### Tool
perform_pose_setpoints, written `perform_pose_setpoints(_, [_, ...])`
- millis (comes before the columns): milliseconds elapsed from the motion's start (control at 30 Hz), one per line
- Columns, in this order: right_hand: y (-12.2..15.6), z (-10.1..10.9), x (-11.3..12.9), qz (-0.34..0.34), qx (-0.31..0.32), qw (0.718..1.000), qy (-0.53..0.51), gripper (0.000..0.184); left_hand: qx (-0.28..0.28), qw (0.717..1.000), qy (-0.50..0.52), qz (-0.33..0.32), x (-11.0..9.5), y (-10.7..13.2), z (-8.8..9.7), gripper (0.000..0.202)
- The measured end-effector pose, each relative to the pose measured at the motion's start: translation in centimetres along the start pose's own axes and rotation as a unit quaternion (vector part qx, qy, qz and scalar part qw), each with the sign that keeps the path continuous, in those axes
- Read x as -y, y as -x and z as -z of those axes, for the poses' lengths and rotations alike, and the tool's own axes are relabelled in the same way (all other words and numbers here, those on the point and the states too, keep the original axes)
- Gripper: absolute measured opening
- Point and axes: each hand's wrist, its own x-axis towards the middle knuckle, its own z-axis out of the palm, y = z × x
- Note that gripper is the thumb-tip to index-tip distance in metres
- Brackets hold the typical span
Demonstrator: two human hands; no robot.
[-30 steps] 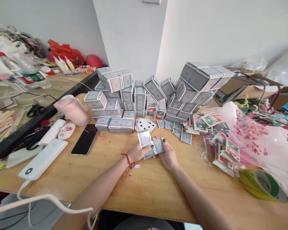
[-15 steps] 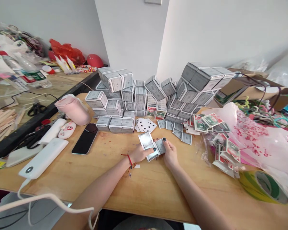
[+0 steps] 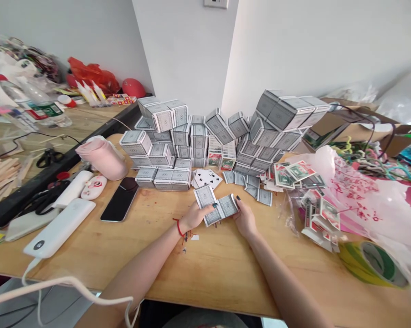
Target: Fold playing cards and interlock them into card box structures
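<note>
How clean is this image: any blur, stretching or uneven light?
Head view: held cards clear enough to show their back pattern; head view: tape softer and stretched toward the right edge; head view: wall brighter on the right, greyer on the left.

Folded cards (image 3: 216, 216) now wider open
</note>
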Motion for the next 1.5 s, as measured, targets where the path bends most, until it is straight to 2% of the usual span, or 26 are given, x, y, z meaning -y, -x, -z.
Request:
perform_pose_setpoints(100, [-0.1, 0.1, 0.3, -0.021, 0.042, 0.994, -0.101, 0.03, -0.015, 1.0, 0.015, 0.005, 0.2, -0.1, 0.1, 0.028])
perform_pose_setpoints(200, [-0.1, 0.1, 0.4, -0.036, 0.085, 0.991, -0.097, 0.033, -0.006, 0.999, 0.032, 0.01, 0.3, -0.3, 0.1, 0.028])
perform_pose_setpoints(300, [-0.1, 0.1, -0.1, -0.018, 0.041, 0.998, -0.047, 0.034, -0.003, 1.0, 0.007, -0.005, 0.5, -0.2, 0.0, 0.027])
perform_pose_setpoints(367, [-0.1, 0.2, -0.5, 0.002, 0.004, 1.0, -0.021, 0.033, -0.017, 0.998, -0.041, -0.04, 0.5, 0.0, 0.0, 0.027])
perform_pose_setpoints(433, [-0.2, 0.2, -0.6, 0.002, -0.008, 0.999, -0.04, 0.031, -0.011, 0.991, -0.1, -0.084, 0.4, 0.1, 0.2, 0.027])
perform_pose_setpoints(500, [-0.3, 0.3, -0.4, -0.02, -0.006, 0.995, -0.102, 0.028, 0.025, 0.979, -0.155, -0.133, 0.4, 0.2, 0.6, 0.027])
perform_pose_setpoints(600, [-0.6, 0.8, 0.3, -0.063, -0.028, 0.975, -0.212, 0.021, 0.036, 0.944, -0.215, -0.248, 0.3, -0.2, 1.4, 0.032])
perform_pose_setpoints(633, [-0.7, 1.1, 0.5, -0.077, -0.042, 0.966, -0.245, 0.017, 0.018, 0.935, -0.232, -0.267, 0.4, -0.4, 1.6, 0.034])
perform_pose_setpoints(700, [-1.0, 1.5, 0.8, -0.097, -0.075, 0.947, -0.296, 0.009, -0.055, 0.912, -0.285, -0.291, 0.4, -0.9, 1.9, 0.032])
perform_pose_setpoints(767, [-1.1, 1.8, 0.9, -0.101, -0.093, 0.939, -0.315, 0.005, -0.104, 0.875, -0.366, -0.301, 0.5, -1.5, 1.9, 0.024])
perform_pose_setpoints(833, [-1.1, 1.7, 0.8, -0.092, -0.087, 0.944, -0.305, 0.003, -0.112, 0.835, -0.45, -0.298, 0.6, -1.9, 1.9, 0.026])
perform_pose_setpoints(933, [-0.9, 1.3, 0.7, -0.071, -0.056, 0.956, -0.28, 0.009, -0.094, 0.79, -0.542, -0.27, 0.7, -2.2, 1.6, 0.036])
perform_pose_setpoints(1067, [-0.9, 1.1, 0.6, -0.066, -0.049, 0.956, -0.283, 0.011, -0.061, 0.749, -0.611, -0.249, 0.8, -2.0, 1.5, 0.031])
perform_pose_setpoints(1267, [-1.0, 1.3, 0.7, -0.084, -0.072, 0.945, -0.308, 0.009, -0.083, 0.735, -0.629, -0.241, 1.0, -2.0, 1.4, 0.043])
perform_pose_setpoints(1367, [-1.0, 1.2, 0.7, -0.086, -0.08, 0.944, -0.309, 0.009, -0.113, 0.736, -0.603, -0.285, 0.7, -1.9, 1.5, 0.041])
perform_pose_setpoints(1500, [-0.9, 1.1, 0.9, -0.068, -0.068, 0.954, -0.285, 0.014, -0.166, 0.743, -0.529, -0.374, 0.5, -1.1, 1.6, 0.025])
